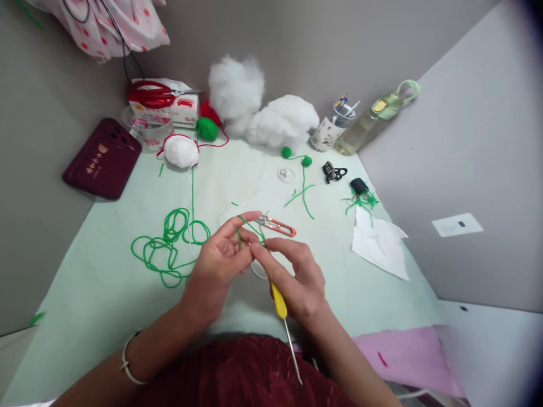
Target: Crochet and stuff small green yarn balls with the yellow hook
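Observation:
My left hand (214,268) has green yarn running over its raised index finger, with thumb and fingers pinched near the yarn's working end. Closed around a crochet hook with a yellow handle (278,299) is my right hand (297,277); the hook's metal shaft points down toward my lap. Fingertips of both hands meet at a small piece of green and white yarn, mostly hidden by them. Just beyond lie thread snips with an orange frame (280,226). Loose loops of green yarn (169,243) spread on the table left of my left hand.
At the back stand a white yarn ball (181,151), a green yarn ball (207,129), white stuffing (284,120), red scissors (155,95) on a packet, a pen cup (326,130) and a bottle (360,130). A phone (104,159) lies left; a hair claw (334,172) and paper (377,243) lie right.

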Available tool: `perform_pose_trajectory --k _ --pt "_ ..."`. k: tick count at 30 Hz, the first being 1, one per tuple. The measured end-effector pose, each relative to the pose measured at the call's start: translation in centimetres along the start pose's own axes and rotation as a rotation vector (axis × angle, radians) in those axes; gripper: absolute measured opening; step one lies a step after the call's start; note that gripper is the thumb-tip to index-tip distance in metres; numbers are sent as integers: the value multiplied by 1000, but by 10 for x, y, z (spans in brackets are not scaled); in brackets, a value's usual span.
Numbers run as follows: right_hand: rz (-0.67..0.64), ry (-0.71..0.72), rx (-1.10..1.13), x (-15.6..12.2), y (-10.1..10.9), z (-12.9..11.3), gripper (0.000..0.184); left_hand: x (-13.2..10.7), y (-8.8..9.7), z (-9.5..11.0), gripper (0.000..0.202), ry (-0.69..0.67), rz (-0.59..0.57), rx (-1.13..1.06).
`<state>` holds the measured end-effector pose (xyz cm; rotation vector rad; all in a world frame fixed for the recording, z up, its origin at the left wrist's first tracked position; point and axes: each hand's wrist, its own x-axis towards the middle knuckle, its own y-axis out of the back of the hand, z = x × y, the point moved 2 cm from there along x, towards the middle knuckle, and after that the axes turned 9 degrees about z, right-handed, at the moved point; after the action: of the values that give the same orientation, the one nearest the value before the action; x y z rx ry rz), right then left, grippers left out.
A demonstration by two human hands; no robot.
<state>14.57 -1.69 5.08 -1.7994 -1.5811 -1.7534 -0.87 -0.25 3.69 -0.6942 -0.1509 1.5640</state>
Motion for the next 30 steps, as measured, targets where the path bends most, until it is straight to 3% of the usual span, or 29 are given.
perform_pose_trajectory --k 2,4,7,9,14,22,26,30 --pt "42 -76 50 0 0 0 40 1 -2 0 37 146 -86 -104" --pt "123 -241 214 3 2 2 34 2 -2 2 34 214 -103 -170" --pt "186 -488 500 10 1 6 22 3 -1 6 31 158 -49 -173" --pt "172 -570 607 13 -2 7 19 2 -2 7 30 98 -61 -118" --pt "162 -665 655 13 -9 7 22 0 -1 1 27 -16 -48 66" --pt "207 -892 846 0 -17 11 16 0 6 -2 35 -253 78 108" --pt "230 -933 896 -3 -21 16 13 0 3 -1 41 -217 17 59" --pt "240 -927 916 -3 -22 16 14 1 2 2 36 -186 61 56"
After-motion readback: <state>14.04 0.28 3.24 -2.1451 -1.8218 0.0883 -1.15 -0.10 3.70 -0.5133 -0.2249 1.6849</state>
